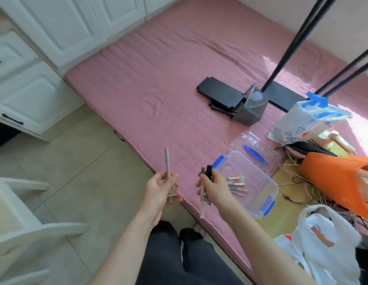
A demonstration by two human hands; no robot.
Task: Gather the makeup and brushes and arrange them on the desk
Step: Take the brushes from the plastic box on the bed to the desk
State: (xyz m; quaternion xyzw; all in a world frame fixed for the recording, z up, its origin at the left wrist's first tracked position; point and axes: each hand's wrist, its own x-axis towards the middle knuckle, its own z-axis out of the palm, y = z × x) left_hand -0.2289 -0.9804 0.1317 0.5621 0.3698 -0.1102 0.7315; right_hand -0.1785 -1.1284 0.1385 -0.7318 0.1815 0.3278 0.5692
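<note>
Left hand (158, 190) curled round a slim grey pencil (167, 163) plus something clear, not identifiable; right hand (215, 189) grips a white pencil (202, 202) and two dark tubes (207, 170), both by the near edge of the mattress (158, 89). Just beyond, at that edge, the clear box (259, 173) holds several brushes (237, 185), lid (255, 145) off behind it. Judgement: gathering partway, brushes left to collect, no desk arrangement visible

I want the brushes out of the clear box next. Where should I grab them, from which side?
Probably from straight above: the small makeup brushes lie flat and roughly parallel on the floor of the open clear plastic box, whose walls block the sides. Pinch the bundle across mid-shaft; bristle ends are too blurred to tell.
</note>
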